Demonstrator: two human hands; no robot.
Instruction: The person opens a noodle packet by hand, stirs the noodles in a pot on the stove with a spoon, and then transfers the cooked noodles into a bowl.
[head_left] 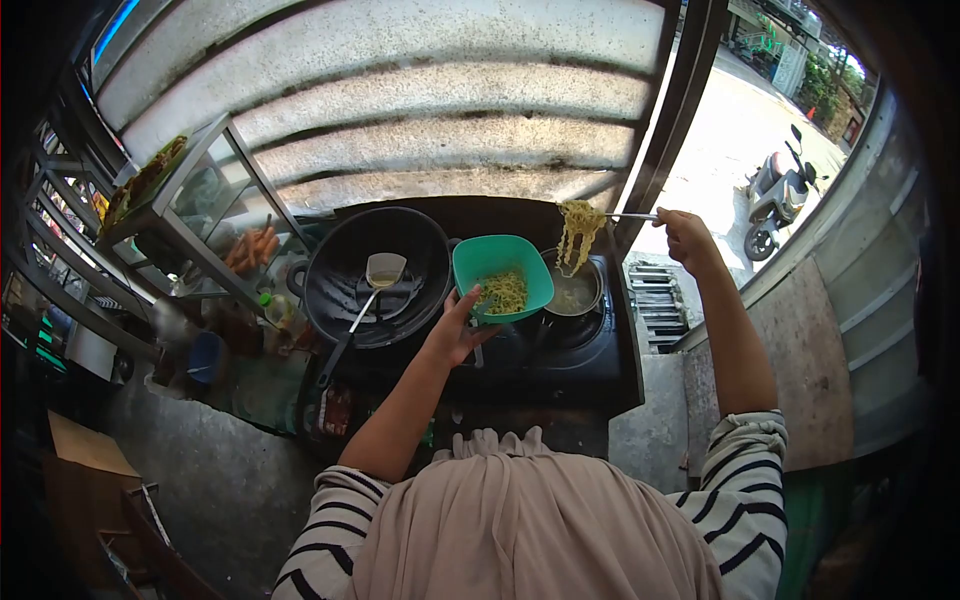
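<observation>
My left hand [461, 332] holds a green bowl [470, 265] from below and its near left side, tilted a little, with noodles [503, 292] inside. Raised at the right, my right hand [684, 238] is closed on the handle of a metal utensil [632, 216]. From the utensil's far end hangs a clump of noodles [580, 232], above a small pot [573, 298] of cloudy liquid on the stove. The bowl is just left of the pot and partly hides it.
A black wok [330, 270] with a spatula [384, 272] in it sits on the stove [560, 370] at left. Farther left are a glass case [220, 190], a bottle [270, 305] and a blue container [207, 355]. Corrugated panels stand behind. A scooter [783, 195] is outside.
</observation>
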